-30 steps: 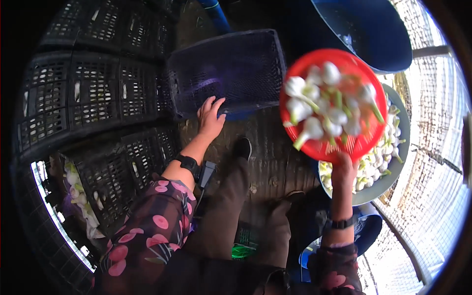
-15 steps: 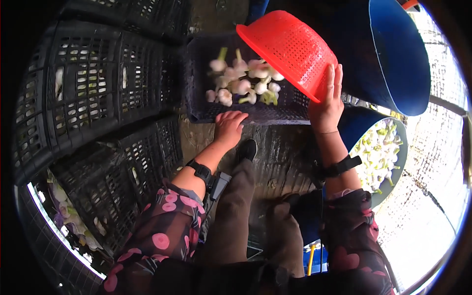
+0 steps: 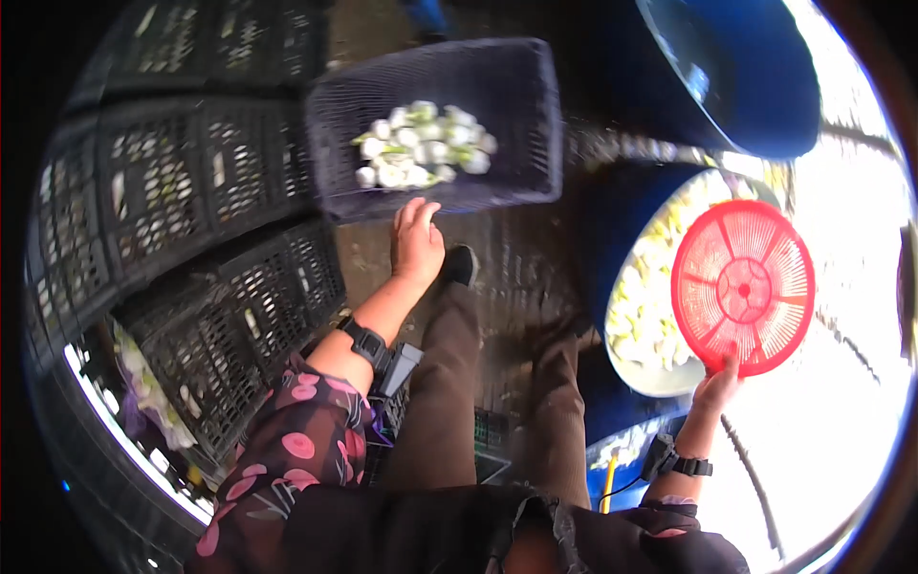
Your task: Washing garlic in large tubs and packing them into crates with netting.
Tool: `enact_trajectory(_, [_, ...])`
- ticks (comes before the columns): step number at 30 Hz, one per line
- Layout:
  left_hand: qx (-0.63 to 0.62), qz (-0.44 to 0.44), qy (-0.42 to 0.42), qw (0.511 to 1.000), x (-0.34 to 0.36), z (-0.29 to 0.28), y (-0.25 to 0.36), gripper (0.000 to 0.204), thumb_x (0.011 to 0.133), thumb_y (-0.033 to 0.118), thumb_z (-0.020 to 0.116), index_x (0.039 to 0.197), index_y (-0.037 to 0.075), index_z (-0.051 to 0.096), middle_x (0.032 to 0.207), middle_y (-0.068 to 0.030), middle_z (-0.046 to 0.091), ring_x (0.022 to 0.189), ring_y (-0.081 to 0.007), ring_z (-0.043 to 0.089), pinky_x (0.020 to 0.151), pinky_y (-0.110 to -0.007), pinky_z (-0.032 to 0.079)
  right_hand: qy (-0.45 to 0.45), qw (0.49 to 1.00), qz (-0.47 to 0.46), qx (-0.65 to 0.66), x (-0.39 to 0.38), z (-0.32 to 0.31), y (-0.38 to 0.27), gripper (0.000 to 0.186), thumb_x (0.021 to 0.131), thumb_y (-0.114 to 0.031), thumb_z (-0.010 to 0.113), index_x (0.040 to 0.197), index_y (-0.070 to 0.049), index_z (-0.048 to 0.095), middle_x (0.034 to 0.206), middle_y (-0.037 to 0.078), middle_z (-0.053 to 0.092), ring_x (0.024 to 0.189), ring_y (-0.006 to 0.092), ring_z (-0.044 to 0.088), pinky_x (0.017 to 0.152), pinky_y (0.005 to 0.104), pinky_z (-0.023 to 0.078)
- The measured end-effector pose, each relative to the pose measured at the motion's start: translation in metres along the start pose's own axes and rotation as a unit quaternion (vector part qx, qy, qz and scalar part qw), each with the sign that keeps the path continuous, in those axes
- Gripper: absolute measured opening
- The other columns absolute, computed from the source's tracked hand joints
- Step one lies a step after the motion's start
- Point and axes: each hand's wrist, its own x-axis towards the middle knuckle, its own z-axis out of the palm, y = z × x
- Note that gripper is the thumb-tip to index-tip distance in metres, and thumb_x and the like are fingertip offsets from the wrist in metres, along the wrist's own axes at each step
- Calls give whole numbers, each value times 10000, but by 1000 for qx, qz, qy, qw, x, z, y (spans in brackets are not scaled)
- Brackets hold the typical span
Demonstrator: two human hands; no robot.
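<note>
By crate (image 3: 524,124), left fingers (image 3: 411,214) loose, seemingly empty; right fingers (image 3: 730,364) grip colander (image 3: 743,290) overlapping tub (image 3: 660,385).

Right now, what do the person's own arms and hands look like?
The left hand and right hand are gloveless. The left sleeve, dark fabric printed with rounded pink shapes, leaves the lower forearm uncovered. The right sleeve looks mostly dark with some pink. Each forearm wears a black strap with a dark boxy module; a thin dark cable shows beside the right one.

Pink-spotted sleeves (image 3: 298,445), straps (image 3: 366,342), apparently brown trousers (image 3: 442,411)
</note>
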Motion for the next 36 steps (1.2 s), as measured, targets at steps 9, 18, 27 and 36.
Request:
enact_trajectory(9, [-334,69,-184,922,-51,166,245,256,774,-68,476,995,-3,589,1036,-165,587,994,-296,572,866,-340,454,37,787,60,-613,62,-79,96,802,703,-162,503,1419,-88,149,982,330,572,904,466,568,824,502,443])
enact_trajectory(18, [-160,-41,108,980,36,111,90,142,821,-25,521,888,11,640,822,-56,634,761,-106,587,692,-228,467,-81,947,285,-125,119,-121,221,546,740,-16,501,1270,-74,386,1112,118,535,940,273,588,707,391,550])
enact_trajectory(27, [296,-292,-31,909,152,38,-173,344,738,279,621,992,52,668,988,-165,649,903,-307,630,788,-374,478,-117,876,462,75,120,-97,306,293,802,-140,460,1028,32,533,936,133,591,830,305,602,708,467,533])
enact_trajectory(36, [212,-153,-54,964,147,23,-146,247,824,207,494,900,32,651,888,-164,653,833,-330,620,758,-369,475,-294,867,244,-320,105,-79,285,361,956,-175,356,1273,-10,412,1213,99,500,1026,198,526,852,330,437])
